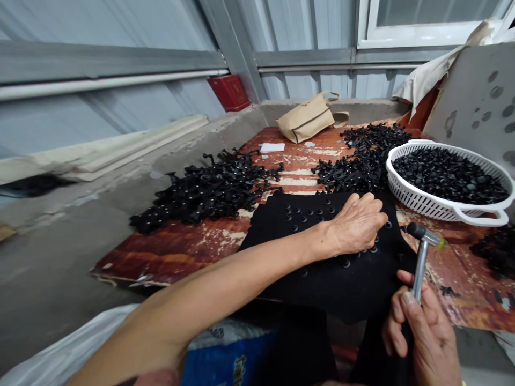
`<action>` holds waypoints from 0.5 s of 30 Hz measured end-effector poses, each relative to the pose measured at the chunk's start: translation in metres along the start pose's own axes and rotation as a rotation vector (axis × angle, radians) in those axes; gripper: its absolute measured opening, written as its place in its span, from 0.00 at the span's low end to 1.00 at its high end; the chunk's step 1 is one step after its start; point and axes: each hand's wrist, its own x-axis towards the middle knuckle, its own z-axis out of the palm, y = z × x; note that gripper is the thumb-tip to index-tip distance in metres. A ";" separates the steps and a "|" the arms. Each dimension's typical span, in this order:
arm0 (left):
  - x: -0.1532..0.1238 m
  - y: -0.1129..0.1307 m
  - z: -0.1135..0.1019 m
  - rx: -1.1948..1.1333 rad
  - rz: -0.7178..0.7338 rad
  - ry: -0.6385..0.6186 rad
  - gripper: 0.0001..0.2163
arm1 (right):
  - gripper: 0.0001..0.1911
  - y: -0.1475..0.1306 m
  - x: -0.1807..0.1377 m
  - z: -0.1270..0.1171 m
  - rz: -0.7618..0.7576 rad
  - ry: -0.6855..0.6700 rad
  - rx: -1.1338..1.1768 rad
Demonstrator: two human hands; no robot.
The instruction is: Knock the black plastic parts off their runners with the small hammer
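My right hand (422, 329) is wrapped round the black grip of a small hammer (421, 262), whose silver shaft points up, with a black face on one side of its head and a yellowish one on the other. My left hand (358, 222) reaches across a black cloth (322, 289). Its fingers are curled down and closed near the cloth's right side, and the hand's back hides anything in them. Several small round black parts (304, 219) stand on the cloth around this hand.
Left of the cloth lies a heap of black parts (205, 187); another black pile (362, 161) lies behind it. A white basket (438, 206) of black discs stands at right. Farther back are a tan bag (308, 120) and a red box (229, 92) on the worn red tabletop (169, 244).
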 end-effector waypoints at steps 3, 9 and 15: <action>0.003 0.002 0.002 -0.028 -0.028 -0.010 0.07 | 0.16 0.000 0.000 -0.001 0.008 0.004 0.006; 0.016 0.005 -0.002 -0.117 -0.135 -0.066 0.06 | 0.15 -0.002 -0.001 0.002 0.013 0.007 0.014; -0.005 -0.022 -0.016 -0.370 -0.232 0.031 0.09 | 0.15 -0.002 -0.002 0.003 0.004 0.010 0.009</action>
